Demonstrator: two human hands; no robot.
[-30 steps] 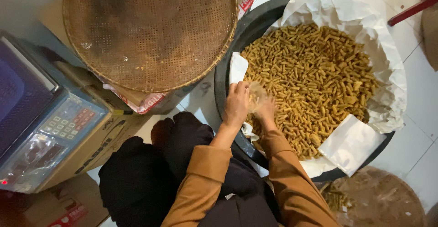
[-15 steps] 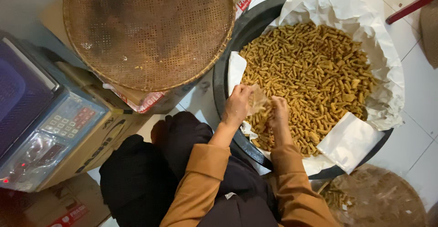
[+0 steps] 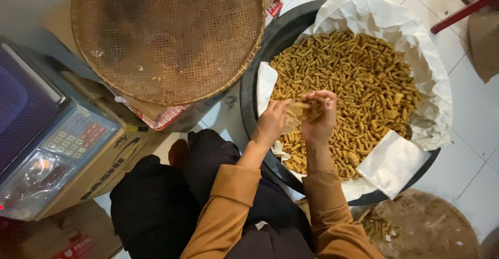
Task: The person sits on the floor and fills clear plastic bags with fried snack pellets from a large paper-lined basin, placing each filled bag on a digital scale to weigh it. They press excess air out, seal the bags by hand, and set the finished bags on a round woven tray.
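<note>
Head view: your right hand (image 3: 318, 114) is cupped round a clump of fried sticks (image 3: 358, 82) above the paper-lined basin (image 3: 270, 40). Your left hand (image 3: 271, 121) pinches a small clear bag (image 3: 292, 117) open beside it. The sticks look light, brittle and greasy: scoop loosely, don't squeeze.

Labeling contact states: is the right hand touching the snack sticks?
Touching. The head view shows the right hand raised above the basin, fingers curled around a bunch of yellow snack sticks.

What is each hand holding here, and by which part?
The right hand cups a handful of stick snacks. The left hand pinches a clear bag by its mouth.
</note>
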